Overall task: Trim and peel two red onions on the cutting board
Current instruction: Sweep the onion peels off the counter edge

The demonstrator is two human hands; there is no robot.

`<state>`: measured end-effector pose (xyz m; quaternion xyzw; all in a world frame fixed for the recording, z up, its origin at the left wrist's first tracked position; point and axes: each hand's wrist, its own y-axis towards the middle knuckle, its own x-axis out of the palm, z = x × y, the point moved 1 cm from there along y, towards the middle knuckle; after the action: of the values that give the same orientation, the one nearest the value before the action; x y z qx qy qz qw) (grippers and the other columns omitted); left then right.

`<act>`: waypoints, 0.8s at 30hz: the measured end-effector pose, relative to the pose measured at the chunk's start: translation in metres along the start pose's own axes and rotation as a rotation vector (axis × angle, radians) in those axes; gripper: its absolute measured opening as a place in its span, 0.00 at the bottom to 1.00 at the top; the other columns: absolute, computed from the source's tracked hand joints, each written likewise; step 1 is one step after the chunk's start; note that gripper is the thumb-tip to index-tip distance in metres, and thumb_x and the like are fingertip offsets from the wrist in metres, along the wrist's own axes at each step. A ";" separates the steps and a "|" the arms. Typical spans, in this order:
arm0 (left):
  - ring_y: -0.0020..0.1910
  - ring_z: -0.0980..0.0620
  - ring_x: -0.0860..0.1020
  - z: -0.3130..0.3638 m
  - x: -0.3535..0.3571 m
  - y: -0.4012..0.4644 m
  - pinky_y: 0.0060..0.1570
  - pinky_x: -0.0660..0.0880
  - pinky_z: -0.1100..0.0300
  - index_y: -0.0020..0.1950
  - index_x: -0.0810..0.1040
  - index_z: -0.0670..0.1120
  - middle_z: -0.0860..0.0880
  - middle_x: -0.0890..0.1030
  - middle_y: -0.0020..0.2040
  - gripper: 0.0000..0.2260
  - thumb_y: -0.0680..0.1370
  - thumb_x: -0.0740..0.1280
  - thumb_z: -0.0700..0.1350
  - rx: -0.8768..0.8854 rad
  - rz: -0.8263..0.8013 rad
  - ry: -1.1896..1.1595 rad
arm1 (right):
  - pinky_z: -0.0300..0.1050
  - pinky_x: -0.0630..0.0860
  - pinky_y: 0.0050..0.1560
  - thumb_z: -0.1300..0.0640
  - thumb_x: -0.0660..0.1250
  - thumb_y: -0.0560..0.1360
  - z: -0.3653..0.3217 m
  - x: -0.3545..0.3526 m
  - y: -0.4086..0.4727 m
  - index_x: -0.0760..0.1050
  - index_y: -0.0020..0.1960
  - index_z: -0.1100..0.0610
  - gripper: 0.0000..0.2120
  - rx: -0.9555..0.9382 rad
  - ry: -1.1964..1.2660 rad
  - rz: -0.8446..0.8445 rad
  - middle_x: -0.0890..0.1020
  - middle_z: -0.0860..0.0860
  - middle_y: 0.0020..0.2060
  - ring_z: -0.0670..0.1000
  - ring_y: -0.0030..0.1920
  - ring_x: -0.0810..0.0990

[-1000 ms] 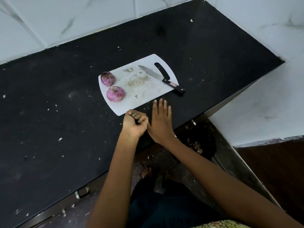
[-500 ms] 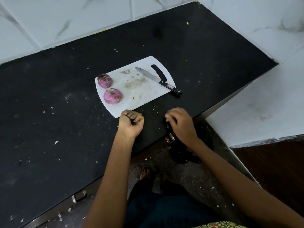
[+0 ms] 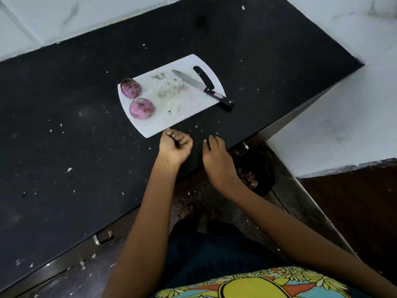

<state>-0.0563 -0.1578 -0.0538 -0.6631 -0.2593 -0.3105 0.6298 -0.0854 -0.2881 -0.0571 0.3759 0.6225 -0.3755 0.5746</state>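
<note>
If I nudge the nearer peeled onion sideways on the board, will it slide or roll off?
The nearer peeled purple onion looks round, so it would probably roll rather than slide. Its trimmed flat end faces up, so that likely won't steady it. Its peeled skin looks smooth, possibly slippery, and it sits near the white plastic cutting board edge.

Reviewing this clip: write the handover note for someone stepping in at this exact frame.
Left hand: curled into a fist at the cutting board's near edge; contents not visible.
Right hand: open, empty, on the counter edge.
Both red onions sit on the board's left end, looking peeled.
Knife lies on the board's right side.
Left: clear scraps from board and counter.
</note>
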 end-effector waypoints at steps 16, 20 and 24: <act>0.16 0.57 0.62 -0.010 -0.001 -0.003 0.19 0.59 0.67 0.19 0.66 0.46 0.53 0.63 0.19 0.29 0.81 0.51 0.42 0.007 0.058 0.079 | 0.49 0.77 0.47 0.69 0.61 0.74 0.066 -0.021 0.068 0.81 0.49 0.63 0.11 0.140 0.240 0.085 0.81 0.59 0.47 0.58 0.49 0.79; 0.18 0.57 0.65 -0.016 0.000 -0.004 0.25 0.62 0.66 0.26 0.68 0.46 0.53 0.67 0.21 0.22 0.80 0.53 0.41 0.021 0.111 0.096 | 0.41 0.81 0.47 0.69 0.71 0.70 0.078 -0.042 0.073 0.82 0.49 0.66 0.08 0.556 1.086 0.047 0.84 0.57 0.39 0.50 0.38 0.83; 0.20 0.56 0.73 -0.020 0.006 0.000 0.27 0.72 0.65 0.34 0.72 0.46 0.51 0.74 0.23 0.18 0.82 0.54 0.43 0.035 0.146 0.095 | 0.39 0.81 0.44 0.70 0.70 0.72 0.042 -0.065 0.055 0.80 0.48 0.67 0.06 0.402 1.378 -0.085 0.82 0.56 0.36 0.47 0.35 0.82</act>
<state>-0.0536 -0.1786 -0.0492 -0.6536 -0.1855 -0.2903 0.6739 -0.0135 -0.3043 0.0038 0.6015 0.7766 -0.1820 -0.0444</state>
